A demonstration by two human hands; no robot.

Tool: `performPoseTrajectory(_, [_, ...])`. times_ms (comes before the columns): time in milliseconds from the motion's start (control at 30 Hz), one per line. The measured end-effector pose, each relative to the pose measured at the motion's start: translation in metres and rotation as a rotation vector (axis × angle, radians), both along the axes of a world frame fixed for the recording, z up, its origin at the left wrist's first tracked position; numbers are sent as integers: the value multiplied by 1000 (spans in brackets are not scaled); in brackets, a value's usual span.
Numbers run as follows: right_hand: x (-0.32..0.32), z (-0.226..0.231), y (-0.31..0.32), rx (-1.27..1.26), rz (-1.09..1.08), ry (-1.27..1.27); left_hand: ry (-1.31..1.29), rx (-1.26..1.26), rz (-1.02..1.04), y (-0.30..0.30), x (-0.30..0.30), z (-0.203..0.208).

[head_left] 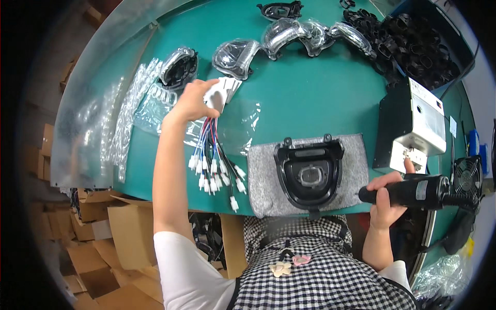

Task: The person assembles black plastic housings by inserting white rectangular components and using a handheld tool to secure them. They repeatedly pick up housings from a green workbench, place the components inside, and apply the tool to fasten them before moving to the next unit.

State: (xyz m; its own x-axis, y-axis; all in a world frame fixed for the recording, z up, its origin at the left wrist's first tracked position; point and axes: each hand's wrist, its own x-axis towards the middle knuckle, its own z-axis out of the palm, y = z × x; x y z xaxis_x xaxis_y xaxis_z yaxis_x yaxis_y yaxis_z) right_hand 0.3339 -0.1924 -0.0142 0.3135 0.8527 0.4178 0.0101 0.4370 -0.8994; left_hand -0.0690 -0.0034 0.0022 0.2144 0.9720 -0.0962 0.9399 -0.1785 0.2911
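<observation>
My left hand (192,103) reaches to a stack of white plates (230,89), its thumb and fingers closed across the edges of the top one. From the plates a bundle of thin coloured wires (207,135) with white connectors (212,178) fans toward the table's front edge. My right hand (385,200) is wrapped round a black electric screwdriver (421,192), which lies level with its nose pointing left. Between the hands, a black lamp housing (292,194) with a small clear oval window rests on a grey felt mat (261,188), touched by neither hand.
Several lamp units in clear wrap (235,58) curve along the back of the green table (289,98). At right stand a white-and-black screw feeder box (392,124) and a blue bin (465,39) of black parts. Plastic bags (137,108) lie left; cardboard boxes (134,232) are below.
</observation>
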Motion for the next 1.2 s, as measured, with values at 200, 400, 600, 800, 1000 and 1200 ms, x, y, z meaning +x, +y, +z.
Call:
performPoseTrajectory(200, [1, 2, -2, -49, 26, 62, 179, -178, -33, 28, 9, -4])
performPoseTrajectory(400, [18, -6, 8, -36, 213, 61, -1201, 228, 56, -18, -10, 60])
performPoseTrajectory(600, [49, 29, 13, 144, 84, 186, -1562, 406, -204, -115, -25, 115])
performPoseTrajectory(800, [92, 68, 33, 493, -232, 48, -1473, 390, -269, -162, 29, 45])
performPoseTrajectory(1000, [98, 42, 36, 324, -167, -16, -1397, 201, 264, -175, 106, 0])
performPoseTrajectory(1200, [119, 43, 47, 231, 248, -219, -1083, 92, 161, -183, 156, -2])
